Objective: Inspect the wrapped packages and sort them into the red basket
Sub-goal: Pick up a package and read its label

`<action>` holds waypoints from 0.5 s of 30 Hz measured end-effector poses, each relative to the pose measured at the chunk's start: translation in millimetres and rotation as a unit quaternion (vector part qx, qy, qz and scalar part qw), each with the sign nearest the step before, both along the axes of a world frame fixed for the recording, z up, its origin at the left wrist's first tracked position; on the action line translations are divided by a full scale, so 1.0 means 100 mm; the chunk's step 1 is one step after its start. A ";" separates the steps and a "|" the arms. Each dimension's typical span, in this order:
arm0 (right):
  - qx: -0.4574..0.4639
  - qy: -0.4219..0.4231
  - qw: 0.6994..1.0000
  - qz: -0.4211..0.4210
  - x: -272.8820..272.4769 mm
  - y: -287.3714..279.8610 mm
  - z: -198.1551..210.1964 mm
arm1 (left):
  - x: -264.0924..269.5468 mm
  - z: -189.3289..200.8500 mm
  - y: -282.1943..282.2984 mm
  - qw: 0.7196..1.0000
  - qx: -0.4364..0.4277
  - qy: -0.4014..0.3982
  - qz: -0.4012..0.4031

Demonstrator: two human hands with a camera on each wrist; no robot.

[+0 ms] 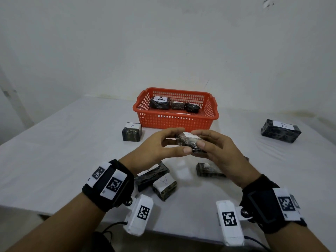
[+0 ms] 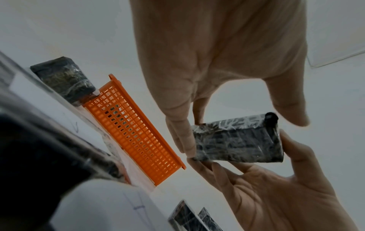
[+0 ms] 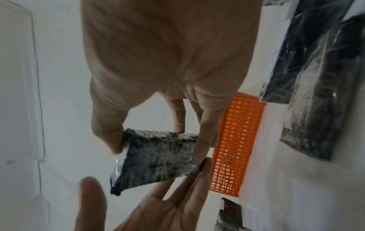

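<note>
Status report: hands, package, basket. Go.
Both hands, left hand and right hand, hold one wrapped package above table. Red basket ahead holds three. Path clear.

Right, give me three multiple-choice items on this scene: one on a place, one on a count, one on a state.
1. Where does the package labelled B lie?
A. In the basket
B. On the table, far right
C. Under the left wrist

2. How many packages are in the red basket?
A. One
B. Three
C. Five

3. How is the held package kept up?
A. Flat on the table
B. By the left hand alone
C. Between both hands, above the table

Answers:
1 B, it sits alone right of the basket.
2 B, three dark bundles lie in a row inside.
3 C, the right hand pinches it too.
</note>
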State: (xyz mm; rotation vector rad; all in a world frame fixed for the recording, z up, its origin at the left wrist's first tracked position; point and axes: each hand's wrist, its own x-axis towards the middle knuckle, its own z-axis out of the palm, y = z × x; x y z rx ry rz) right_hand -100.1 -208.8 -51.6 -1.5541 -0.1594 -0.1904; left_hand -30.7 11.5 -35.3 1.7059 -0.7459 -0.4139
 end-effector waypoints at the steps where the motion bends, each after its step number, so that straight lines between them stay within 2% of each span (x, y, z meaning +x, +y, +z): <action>1: 0.007 0.001 1.000 -0.002 0.00 0.00 -0.01 | -0.01 0.01 0.00 1.000 0.001 0.003 -0.003; 6: 0.000 0.016 1.000 0.008 0.01 -0.01 -0.04 | -0.01 -0.04 -0.03 0.999 -0.015 -0.005 0.034; 11: -0.004 0.014 1.000 -0.005 -0.01 -0.01 -0.05 | -0.02 -0.07 0.00 1.000 -0.021 0.016 0.016; 15: -0.010 0.024 1.000 0.005 -0.02 -0.01 -0.06 | -0.01 -0.07 -0.01 0.999 -0.023 0.003 0.037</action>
